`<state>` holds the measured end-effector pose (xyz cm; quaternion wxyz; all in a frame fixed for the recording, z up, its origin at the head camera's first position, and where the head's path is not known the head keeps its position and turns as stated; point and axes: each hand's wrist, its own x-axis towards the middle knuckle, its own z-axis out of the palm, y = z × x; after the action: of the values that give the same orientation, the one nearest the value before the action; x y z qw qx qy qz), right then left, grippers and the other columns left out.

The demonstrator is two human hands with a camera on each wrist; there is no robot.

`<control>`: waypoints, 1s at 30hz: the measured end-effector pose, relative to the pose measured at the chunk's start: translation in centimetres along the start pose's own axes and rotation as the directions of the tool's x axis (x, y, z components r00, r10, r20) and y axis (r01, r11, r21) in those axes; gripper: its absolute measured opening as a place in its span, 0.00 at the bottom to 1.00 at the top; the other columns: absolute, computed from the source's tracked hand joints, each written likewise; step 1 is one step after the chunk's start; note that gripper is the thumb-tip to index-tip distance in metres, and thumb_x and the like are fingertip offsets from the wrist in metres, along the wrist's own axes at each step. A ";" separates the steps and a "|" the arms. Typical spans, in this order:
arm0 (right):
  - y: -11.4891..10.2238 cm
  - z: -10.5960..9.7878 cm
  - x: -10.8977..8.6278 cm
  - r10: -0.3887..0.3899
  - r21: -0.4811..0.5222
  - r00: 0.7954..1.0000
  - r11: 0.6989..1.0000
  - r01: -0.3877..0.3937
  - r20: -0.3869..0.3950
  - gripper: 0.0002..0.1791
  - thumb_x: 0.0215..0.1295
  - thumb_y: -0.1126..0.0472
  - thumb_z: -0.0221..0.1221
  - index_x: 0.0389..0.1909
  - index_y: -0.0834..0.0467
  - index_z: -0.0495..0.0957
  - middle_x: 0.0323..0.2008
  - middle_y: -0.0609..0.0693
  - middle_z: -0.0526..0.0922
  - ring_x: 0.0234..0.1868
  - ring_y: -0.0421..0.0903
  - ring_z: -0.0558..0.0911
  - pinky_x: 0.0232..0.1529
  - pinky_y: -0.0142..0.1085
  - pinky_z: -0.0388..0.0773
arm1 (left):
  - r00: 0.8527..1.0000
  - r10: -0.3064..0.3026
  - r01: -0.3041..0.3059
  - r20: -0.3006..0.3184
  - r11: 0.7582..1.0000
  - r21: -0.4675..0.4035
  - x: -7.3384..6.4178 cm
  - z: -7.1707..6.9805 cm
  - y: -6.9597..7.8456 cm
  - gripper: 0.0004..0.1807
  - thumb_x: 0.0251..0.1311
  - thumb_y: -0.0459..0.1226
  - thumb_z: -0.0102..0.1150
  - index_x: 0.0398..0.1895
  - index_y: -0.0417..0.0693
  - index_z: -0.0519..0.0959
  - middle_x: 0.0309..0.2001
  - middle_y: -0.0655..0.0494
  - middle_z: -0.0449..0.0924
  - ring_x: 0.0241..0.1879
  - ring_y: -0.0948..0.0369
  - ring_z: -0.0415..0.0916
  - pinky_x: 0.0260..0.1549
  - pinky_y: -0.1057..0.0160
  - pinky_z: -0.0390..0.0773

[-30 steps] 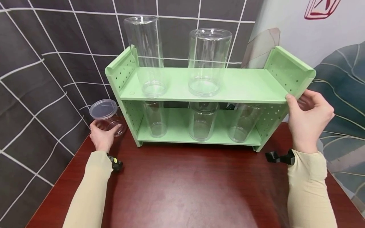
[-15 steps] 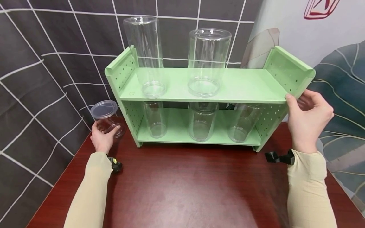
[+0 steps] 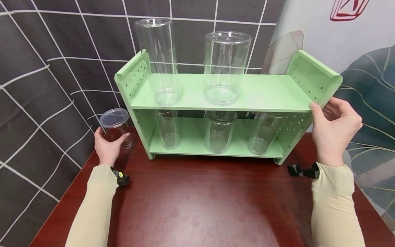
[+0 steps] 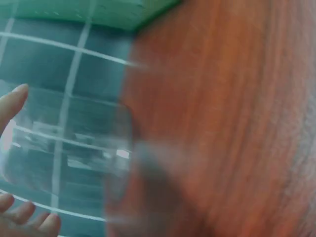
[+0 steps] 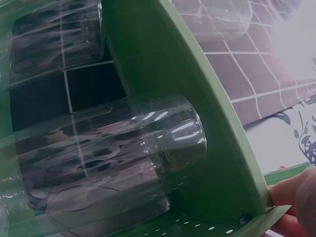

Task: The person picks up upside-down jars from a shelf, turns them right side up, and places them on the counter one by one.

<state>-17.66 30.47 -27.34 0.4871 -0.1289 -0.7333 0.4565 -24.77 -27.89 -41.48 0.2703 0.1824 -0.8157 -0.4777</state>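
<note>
At the left of the head view a clear plastic jar (image 3: 114, 118) with a bluish translucent lid stands upright on the red-brown table, beside the rack. My left hand (image 3: 106, 148) is spread around its near side, thumb and fingers apart. The left wrist view, though blurred, has the jar (image 4: 84, 148) between thumb and fingers with gaps to them. On the right, my right hand (image 3: 334, 128) grips the right end of a green two-tier rack (image 3: 268, 91), thumb at the upper shelf's front corner. Its other fingers are partly hidden behind the side panel.
On the upper shelf stand a tall clear cylinder (image 3: 160, 61) and a wider clear cylinder (image 3: 226, 67). Three clear containers, one of them a tilted-looking cylinder (image 3: 263, 135), are on the lower shelf. Dark cloth with white grid lines (image 3: 37, 103) hangs behind and at left.
My left hand has loosened from the jar, its fingers spreading and drawing back slightly to the left. The jar has shifted very little. My right hand keeps its grip on the rack.
</note>
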 end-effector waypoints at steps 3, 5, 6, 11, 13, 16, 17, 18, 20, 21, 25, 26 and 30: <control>0.2 -0.2 0.1 0.002 0.000 1.000 1.000 -0.002 0.001 0.16 0.61 0.59 0.71 0.50 0.52 0.88 0.42 0.44 0.89 0.40 0.32 0.85 0.47 0.24 0.79 | 0.999 0.020 -0.022 -0.049 0.999 -0.038 -0.4 -0.4 1.2 0.55 0.50 0.50 0.79 0.78 0.49 0.57 0.74 0.49 0.61 0.72 0.54 0.59 0.70 0.59 0.58; 0.2 -0.3 0.1 -0.004 -0.015 1.000 1.000 0.004 -0.002 0.16 0.61 0.58 0.71 0.51 0.51 0.88 0.42 0.43 0.89 0.40 0.31 0.85 0.47 0.24 0.79 | 0.997 0.036 -0.041 -0.073 0.996 -0.078 -0.8 -0.7 2.2 0.54 0.50 0.51 0.78 0.77 0.51 0.59 0.74 0.53 0.61 0.72 0.57 0.59 0.70 0.63 0.58; 0.2 -0.4 0.1 -0.006 -0.021 1.000 1.000 0.006 -0.007 0.16 0.61 0.58 0.71 0.51 0.51 0.88 0.42 0.43 0.89 0.40 0.31 0.85 0.47 0.24 0.79 | 0.995 0.050 -0.058 -0.086 0.993 -0.101 -1.0 -0.8 2.8 0.53 0.50 0.50 0.78 0.77 0.51 0.60 0.74 0.54 0.62 0.71 0.59 0.60 0.69 0.64 0.59; 0.2 -0.6 0.2 -0.031 -0.047 0.999 0.998 0.030 -0.027 0.15 0.61 0.58 0.70 0.50 0.51 0.88 0.42 0.43 0.89 0.39 0.29 0.84 0.45 0.23 0.79 | 0.980 0.122 -0.157 -0.154 0.957 -0.244 -2.1 -1.6 5.9 0.47 0.51 0.44 0.79 0.73 0.51 0.65 0.70 0.57 0.67 0.68 0.65 0.64 0.66 0.70 0.61; 0.2 -0.6 0.2 -0.034 -0.050 0.999 0.998 0.032 -0.026 0.16 0.62 0.58 0.70 0.51 0.51 0.88 0.42 0.43 0.89 0.39 0.29 0.84 0.46 0.23 0.79 | 0.971 0.152 -0.203 -0.187 0.934 -0.293 -2.8 -1.9 7.2 0.45 0.51 0.40 0.79 0.72 0.49 0.66 0.69 0.56 0.69 0.68 0.65 0.65 0.66 0.70 0.62; 0.1 -0.5 0.3 -0.033 -0.052 0.999 0.998 0.032 -0.019 0.16 0.62 0.58 0.70 0.51 0.51 0.88 0.43 0.43 0.89 0.39 0.29 0.84 0.46 0.23 0.79 | 0.946 0.217 -0.292 -0.239 0.891 -0.349 -4.9 -2.3 9.6 0.41 0.51 0.35 0.79 0.69 0.44 0.69 0.67 0.55 0.71 0.66 0.63 0.67 0.66 0.68 0.64; 0.0 -0.5 0.3 -0.037 -0.049 0.999 0.998 0.036 -0.016 0.16 0.62 0.59 0.70 0.51 0.51 0.88 0.43 0.43 0.89 0.39 0.30 0.84 0.47 0.23 0.79 | 0.936 0.243 -0.325 -0.254 0.872 -0.365 -5.6 -2.4 10.4 0.40 0.51 0.33 0.78 0.68 0.42 0.70 0.66 0.54 0.72 0.66 0.62 0.68 0.66 0.67 0.64; -0.1 -0.4 0.3 -0.035 -0.045 0.999 0.998 0.035 -0.012 0.16 0.62 0.59 0.70 0.51 0.51 0.88 0.43 0.43 0.89 0.40 0.30 0.85 0.47 0.24 0.79 | 0.926 0.266 -0.355 -0.266 0.854 -0.380 -6.4 -2.4 11.2 0.39 0.50 0.32 0.78 0.67 0.41 0.70 0.65 0.52 0.73 0.66 0.61 0.68 0.67 0.65 0.64; -0.1 -0.3 0.3 -0.034 -0.039 0.999 0.999 0.033 -0.006 0.16 0.62 0.59 0.70 0.51 0.51 0.88 0.43 0.44 0.89 0.40 0.30 0.85 0.47 0.24 0.79 | 0.908 0.312 -0.407 -0.280 0.818 -0.406 -7.8 -2.6 12.5 0.38 0.50 0.30 0.78 0.65 0.39 0.71 0.65 0.52 0.74 0.66 0.60 0.69 0.67 0.63 0.64; -0.1 -0.3 0.3 -0.033 -0.040 0.999 0.999 0.033 -0.004 0.16 0.62 0.59 0.70 0.51 0.51 0.88 0.43 0.44 0.89 0.40 0.30 0.84 0.48 0.24 0.79 | 0.902 0.330 -0.424 -0.280 0.803 -0.419 -8.2 -2.6 12.9 0.38 0.49 0.30 0.78 0.65 0.39 0.71 0.64 0.52 0.74 0.66 0.59 0.69 0.68 0.63 0.64; 0.0 -0.1 0.2 -0.030 -0.046 1.000 0.998 0.030 -0.001 0.16 0.62 0.58 0.70 0.52 0.51 0.87 0.43 0.43 0.89 0.39 0.29 0.84 0.48 0.24 0.79 | 0.882 0.386 -0.471 -0.271 0.750 -0.465 -9.8 -2.4 14.2 0.38 0.47 0.27 0.78 0.64 0.36 0.72 0.64 0.50 0.74 0.67 0.56 0.68 0.69 0.58 0.62; 0.1 -0.1 0.2 -0.025 -0.048 1.000 0.999 0.024 -0.001 0.17 0.61 0.58 0.70 0.52 0.51 0.87 0.43 0.43 0.89 0.39 0.29 0.84 0.47 0.23 0.79 | 0.876 0.402 -0.483 -0.268 0.738 -0.472 -10.2 -2.3 14.4 0.38 0.46 0.26 0.78 0.64 0.35 0.72 0.64 0.48 0.75 0.67 0.56 0.68 0.69 0.57 0.62; 0.2 0.0 0.1 0.016 -0.046 1.000 0.999 -0.016 -0.007 0.16 0.60 0.56 0.72 0.50 0.49 0.89 0.39 0.40 0.88 0.37 0.30 0.83 0.43 0.21 0.77 | 0.849 0.464 -0.525 -0.251 0.694 -0.492 -11.3 -1.8 15.1 0.38 0.44 0.23 0.77 0.63 0.30 0.71 0.62 0.42 0.75 0.66 0.52 0.69 0.69 0.54 0.63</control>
<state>-17.75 30.66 -27.49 0.4827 -0.1475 -0.7411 0.4428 -15.35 -15.64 -30.54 0.4726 -0.1030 -0.6486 -0.5877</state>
